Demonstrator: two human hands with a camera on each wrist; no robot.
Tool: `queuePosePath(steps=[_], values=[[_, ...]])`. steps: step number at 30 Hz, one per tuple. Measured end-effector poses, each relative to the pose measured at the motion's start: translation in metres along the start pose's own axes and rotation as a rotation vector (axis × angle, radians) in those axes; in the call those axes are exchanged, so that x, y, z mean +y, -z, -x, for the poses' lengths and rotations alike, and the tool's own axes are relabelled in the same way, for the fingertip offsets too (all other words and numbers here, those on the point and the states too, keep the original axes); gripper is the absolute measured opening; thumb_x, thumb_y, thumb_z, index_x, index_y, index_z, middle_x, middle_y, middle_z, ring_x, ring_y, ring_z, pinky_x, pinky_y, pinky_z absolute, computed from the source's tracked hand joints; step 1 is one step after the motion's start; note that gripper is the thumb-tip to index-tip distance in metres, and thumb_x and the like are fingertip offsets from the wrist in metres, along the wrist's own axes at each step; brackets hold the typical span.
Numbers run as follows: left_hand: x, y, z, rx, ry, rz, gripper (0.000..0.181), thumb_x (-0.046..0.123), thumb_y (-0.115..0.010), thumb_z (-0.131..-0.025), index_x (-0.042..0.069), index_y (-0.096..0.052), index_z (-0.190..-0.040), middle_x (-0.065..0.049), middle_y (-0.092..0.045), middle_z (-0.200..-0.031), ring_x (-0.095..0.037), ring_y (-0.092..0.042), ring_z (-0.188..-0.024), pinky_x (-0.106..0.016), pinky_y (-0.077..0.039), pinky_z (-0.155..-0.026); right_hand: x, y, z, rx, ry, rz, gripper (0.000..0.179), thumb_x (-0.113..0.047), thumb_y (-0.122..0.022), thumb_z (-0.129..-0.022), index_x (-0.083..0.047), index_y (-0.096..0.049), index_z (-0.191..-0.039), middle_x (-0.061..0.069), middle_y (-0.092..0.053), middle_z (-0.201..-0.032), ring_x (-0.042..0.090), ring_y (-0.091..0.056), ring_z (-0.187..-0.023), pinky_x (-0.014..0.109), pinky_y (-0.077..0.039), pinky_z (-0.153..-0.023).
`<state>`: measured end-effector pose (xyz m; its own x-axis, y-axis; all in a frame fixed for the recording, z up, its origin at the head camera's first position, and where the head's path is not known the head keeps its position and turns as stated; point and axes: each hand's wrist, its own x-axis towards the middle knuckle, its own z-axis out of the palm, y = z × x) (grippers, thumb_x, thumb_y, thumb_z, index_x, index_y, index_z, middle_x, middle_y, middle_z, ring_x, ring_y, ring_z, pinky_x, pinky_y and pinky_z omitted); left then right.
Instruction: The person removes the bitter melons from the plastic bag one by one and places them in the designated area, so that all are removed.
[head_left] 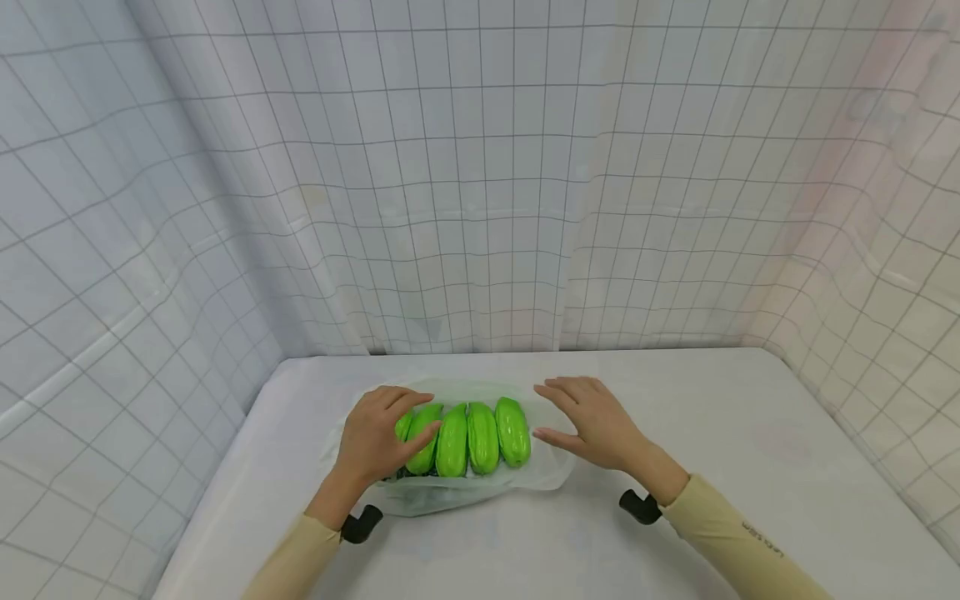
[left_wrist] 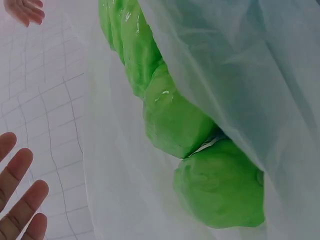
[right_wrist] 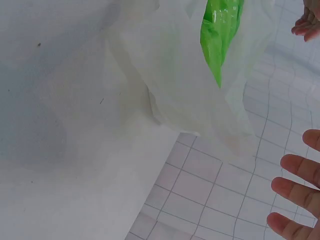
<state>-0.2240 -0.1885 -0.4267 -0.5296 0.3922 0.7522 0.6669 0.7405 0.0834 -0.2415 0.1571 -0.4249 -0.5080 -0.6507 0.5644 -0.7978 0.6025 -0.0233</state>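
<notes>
Gridded curtain: white cloth with dark lines [head_left: 480, 167] hangs behind and down both sides of the table, wrinkled in places.
White table: a pale surface [head_left: 750, 417], its far edge towards 12 o'clock; clock hours here count from the middle of the green row, unless a wrist view is named.
Green pieces: at least five long, glossy, ridged pieces [head_left: 483, 439] lie side by side in a row from 9 to 3 o'clock, ends pointing roughly to 12 and 6; the hand partly hides those at 9.
Plastic bag: thin, whitish and see-through [head_left: 551, 475], it lies under and around the pieces; the left wrist view shows its raised side covering part of them.
Left hand: at 9 o'clock, the hand [head_left: 377, 433] is spread and grips nothing; its straight fingers show at 8 o'clock in the left wrist view, apart from the pieces.
Right hand: at 3 o'clock, the hand [head_left: 603, 425] is likewise unclosed and holding nothing, fingers apart from the bag at 4 o'clock in the right wrist view.
Wrists: black mounts [head_left: 362, 524] at 8 and 4 o'clock, beside beige sleeves [head_left: 735, 533].
</notes>
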Motion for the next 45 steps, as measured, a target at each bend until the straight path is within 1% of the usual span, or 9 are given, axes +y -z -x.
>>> queuePosePath(steps=[4,8,13,15,20,28,35,40,45], values=[[-0.003,0.003,0.011,0.082,0.121,0.032,0.049,0.056,-0.056,-0.088,0.012,-0.071,-0.104,-0.004,-0.066,-0.095,-0.027,-0.059,-0.089,-0.048,-0.045,-0.075,-0.003,0.0,0.001,0.019,0.007,-0.032,0.056,-0.052,-0.052,-0.094,-0.007,-0.057,-0.128,0.009,-0.057,-0.123,0.026,-0.052,-0.113,0.045,-0.038,-0.093],[-0.008,0.007,0.025,0.169,0.255,0.058,0.04,0.04,-0.075,-0.079,0.01,-0.071,-0.105,-0.007,-0.065,-0.098,-0.03,-0.057,-0.09,-0.049,-0.041,-0.076,-0.003,-0.003,0.0,0.049,0.019,-0.044,0.052,-0.05,-0.051,-0.095,-0.008,-0.06,-0.123,0.007,-0.059,-0.119,0.024,-0.055,-0.109,0.043,-0.041,-0.09],[-0.014,0.008,0.047,0.241,0.444,0.051,0.051,0.026,-0.083,-0.069,0.006,-0.066,-0.113,-0.015,-0.059,-0.11,-0.037,-0.051,-0.097,-0.054,-0.034,-0.082,-0.003,-0.008,-0.001,0.08,0.04,-0.069,0.046,-0.047,-0.05,-0.096,-0.008,-0.063,-0.118,0.005,-0.062,-0.112,0.023,-0.057,-0.104,0.04,-0.043,-0.088],[-0.015,0.007,0.057,0.228,0.543,0.043,0.058,0.028,-0.083,-0.07,0.006,-0.063,-0.119,-0.017,-0.055,-0.115,-0.038,-0.048,-0.101,-0.054,-0.031,-0.084,-0.004,-0.008,-0.002,0.083,0.039,-0.083,0.044,-0.046,-0.051,-0.096,-0.008,-0.064,-0.117,0.004,-0.062,-0.11,0.021,-0.058,-0.102,0.039,-0.044,-0.087],[-0.013,0.006,0.074,0.11,0.784,0.048,0.072,0.038,-0.078,-0.075,0.006,-0.05,-0.133,-0.023,-0.047,-0.123,-0.041,-0.04,-0.11,-0.055,-0.028,-0.088,-0.006,-0.013,-0.004,0.097,0.04,-0.134,0.039,-0.041,-0.054,-0.096,-0.008,-0.064,-0.115,0.003,-0.062,-0.106,0.019,-0.059,-0.097,0.035,-0.046,-0.083],[-0.022,0.003,0.085,0.039,1.037,0.282,0.082,0.043,-0.072,-0.082,0.002,-0.033,-0.142,-0.026,-0.037,-0.136,-0.044,-0.033,-0.124,-0.059,-0.026,-0.096,-0.014,-0.019,-0.004,0.107,-0.036,-0.29,0.028,-0.027,-0.065,-0.092,-0.009,-0.064,-0.113,-0.002,-0.062,-0.1,0.013,-0.058,-0.087,0.027,-0.049,-0.07],[-0.029,0.005,0.093,-0.06,1.158,0.434,0.085,0.047,-0.069,-0.084,-0.001,-0.028,-0.142,-0.028,-0.033,-0.141,-0.045,-0.03,-0.129,-0.059,-0.025,-0.099,-0.019,-0.017,-0.008,0.021,-0.158,-0.415,0.028,-0.024,-0.066,-0.091,-0.007,-0.064,-0.114,0.004,-0.065,-0.104,0.013,-0.058,-0.08,0.033,-0.049,-0.066],[-0.034,0.003,0.099,-0.077,1.163,0.488,0.079,0.045,-0.068,-0.086,-0.001,-0.032,-0.139,-0.026,-0.039,-0.136,-0.039,-0.037,-0.124,-0.054,-0.029,-0.098,-0.023,-0.017,-0.013,-0.023,-0.215,-0.468,0.032,-0.028,-0.065,-0.092,-0.003,-0.065,-0.113,0.009,-0.066,-0.106,0.009,-0.058,-0.079,0.032,-0.049,-0.066],[-0.035,0.001,0.104,-0.072,1.159,0.458,0.064,0.044,-0.067,-0.087,-0.001,-0.048,-0.127,-0.021,-0.053,-0.124,-0.028,-0.049,-0.107,-0.041,-0.039,-0.088,-0.026,-0.019,-0.017,-0.084,-0.249,-0.506,0.035,-0.03,-0.065,-0.092,-0.002,-0.066,-0.112,0.009,-0.067,-0.107,0.01,-0.058,-0.079,0.029,-0.048,-0.066]])
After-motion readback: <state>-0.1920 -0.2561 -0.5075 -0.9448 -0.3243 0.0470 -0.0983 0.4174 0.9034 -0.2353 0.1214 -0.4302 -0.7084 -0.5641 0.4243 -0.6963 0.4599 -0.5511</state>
